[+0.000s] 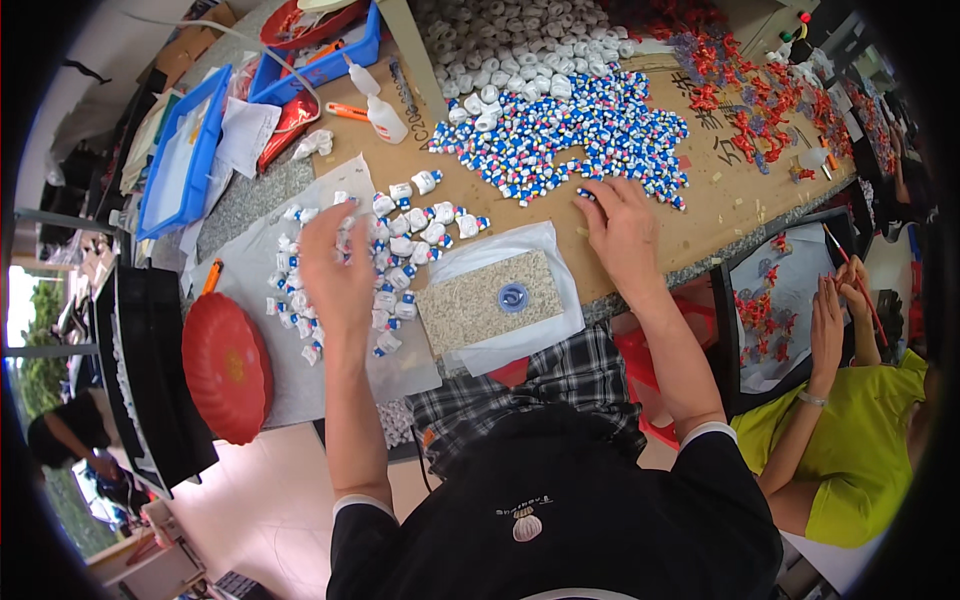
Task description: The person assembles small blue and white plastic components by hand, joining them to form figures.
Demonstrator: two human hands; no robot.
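Observation:
My right hand (622, 232) is at the near edge of a heap of small blue-and-white pieces (530, 140), thumb and forefinger closed on one small blue piece (586, 194). Over a spread of white pieces with blue ends (400, 245), on a pale sheet (290, 385), hovers my left hand (335, 265). Its fingers are curved and apart, and I see nothing between them. Between my hands lies a speckled stone slab (455, 310) on white paper (545, 245). A small round dish (513, 297), bluish and clear, sits on the slab.
White hollow parts (500, 45) are heaped at the back. A white squeeze bottle (385, 120) stands near blue trays (185, 150). A red scalloped bowl (227, 368) is at the left. At right, a co-worker in yellow-green (865, 450) works over a tray of red pieces (765, 320).

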